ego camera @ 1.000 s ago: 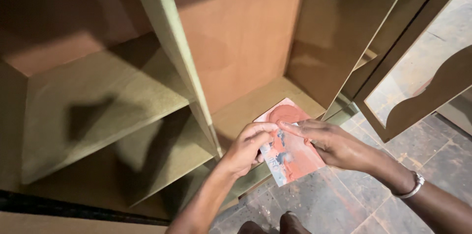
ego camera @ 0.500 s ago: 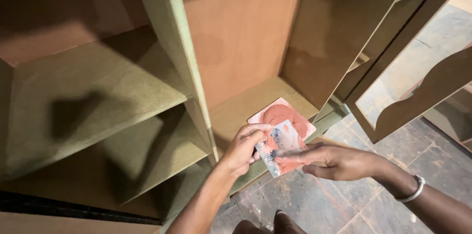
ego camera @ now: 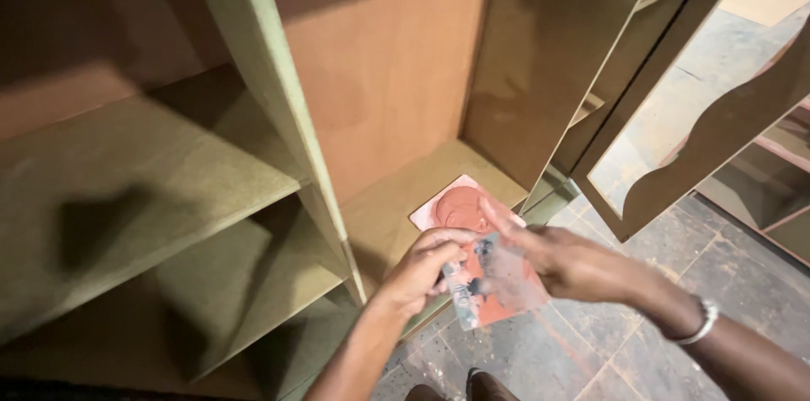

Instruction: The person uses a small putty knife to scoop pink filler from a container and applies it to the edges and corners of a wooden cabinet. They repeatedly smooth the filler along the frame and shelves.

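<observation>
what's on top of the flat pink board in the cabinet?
A reddish putty-like blob sits on the flat pink board. The left hand holds a scraper over it; the right hand covers the rest.

1. A flat rectangular packet lies tilted at the front edge of the cabinet's bottom board; it is salmon pink with a darker red round picture at its far end.
2. A small pale blue-grey wrapper, blurred, lies on the packet's near end.
</observation>
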